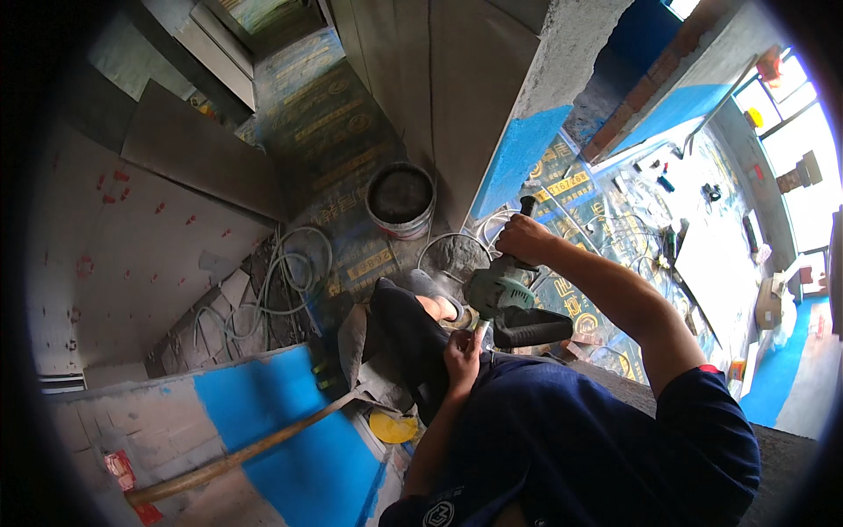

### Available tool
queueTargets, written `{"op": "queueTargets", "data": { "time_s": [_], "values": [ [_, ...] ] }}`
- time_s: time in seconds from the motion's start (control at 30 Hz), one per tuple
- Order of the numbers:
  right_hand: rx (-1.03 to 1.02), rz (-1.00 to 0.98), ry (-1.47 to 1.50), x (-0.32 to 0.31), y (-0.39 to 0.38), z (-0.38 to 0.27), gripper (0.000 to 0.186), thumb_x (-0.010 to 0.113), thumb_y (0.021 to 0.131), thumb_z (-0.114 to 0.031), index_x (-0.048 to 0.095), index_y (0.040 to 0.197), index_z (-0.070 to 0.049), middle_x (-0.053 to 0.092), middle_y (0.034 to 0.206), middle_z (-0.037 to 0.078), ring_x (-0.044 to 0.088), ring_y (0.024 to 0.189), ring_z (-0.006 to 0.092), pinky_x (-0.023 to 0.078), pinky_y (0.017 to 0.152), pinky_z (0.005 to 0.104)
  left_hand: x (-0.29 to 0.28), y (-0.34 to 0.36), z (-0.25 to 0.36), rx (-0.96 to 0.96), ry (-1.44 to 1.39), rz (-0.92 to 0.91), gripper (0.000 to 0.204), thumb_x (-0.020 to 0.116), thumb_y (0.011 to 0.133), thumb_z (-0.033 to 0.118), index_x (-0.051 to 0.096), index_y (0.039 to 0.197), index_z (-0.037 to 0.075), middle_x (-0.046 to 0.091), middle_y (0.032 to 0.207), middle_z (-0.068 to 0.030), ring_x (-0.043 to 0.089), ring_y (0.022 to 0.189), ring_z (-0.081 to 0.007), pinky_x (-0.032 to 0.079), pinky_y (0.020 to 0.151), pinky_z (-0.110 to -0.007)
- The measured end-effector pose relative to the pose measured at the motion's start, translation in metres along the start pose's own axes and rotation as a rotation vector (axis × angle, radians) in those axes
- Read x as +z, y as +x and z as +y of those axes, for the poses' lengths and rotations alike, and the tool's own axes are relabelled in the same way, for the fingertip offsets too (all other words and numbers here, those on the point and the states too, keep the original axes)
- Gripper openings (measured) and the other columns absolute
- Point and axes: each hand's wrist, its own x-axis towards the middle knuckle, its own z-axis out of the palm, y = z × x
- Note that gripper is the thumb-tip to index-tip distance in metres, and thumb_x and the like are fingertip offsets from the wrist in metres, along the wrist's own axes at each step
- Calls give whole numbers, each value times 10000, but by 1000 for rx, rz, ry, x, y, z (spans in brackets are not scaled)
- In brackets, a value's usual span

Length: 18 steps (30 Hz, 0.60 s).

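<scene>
In the middle of the view is a green and black power tool [497,292] with a black rear handle [534,328]. My right hand [523,239] is wrapped round a black bar-like handle at its far side. Close to my body, my left hand [462,353] is closed round a short pale piece [480,333] beside the tool. I cannot make out what that piece is. Just beyond the tool lies a round grey mass of wet-looking mortar [457,256], partly ringed by a rim. The tool's lower end is hidden.
A bucket of dark grey mix [401,198] stands ahead on the printed floor covering. At left are a coiled hose [297,263] and a long wooden-handled shovel [246,453]. A yellow disc [392,428] lies near my left arm. Cables [628,230] and a large pale board [707,263] lie at right.
</scene>
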Motion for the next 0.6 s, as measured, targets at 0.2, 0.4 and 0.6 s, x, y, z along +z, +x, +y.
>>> {"op": "queueTargets", "data": {
  "time_s": [0.2, 0.4, 0.6],
  "values": [
    [15, 51, -5, 0, -2, 2, 49, 647, 727, -197, 643, 768, -171, 663, 815, 7, 636, 902, 210, 450, 852, 351, 3, 4, -12, 9, 25, 19, 295, 684, 902, 242, 533, 748, 41, 542, 564, -18, 504, 501, -112, 400, 508, -282],
    [38, 72, -27, 1, -9, 7, 28, 634, 741, -190, 646, 752, -167, 660, 797, 5, 638, 877, 212, 455, 828, 353, 8, 10, 3, -199, -28, -89, 339, 698, 894, 257, 512, 702, 48, 537, 558, -10, 487, 499, -96, 385, 501, -274],
    [93, 45, -6, 10, -29, 7, 38, 613, 752, -196, 641, 764, -174, 649, 788, 6, 633, 878, 208, 451, 805, 358, 7, 13, -6, -149, 11, -139, 355, 732, 864, 277, 524, 693, 46, 555, 565, -14, 492, 494, -87, 388, 493, -269]
  ]
}}
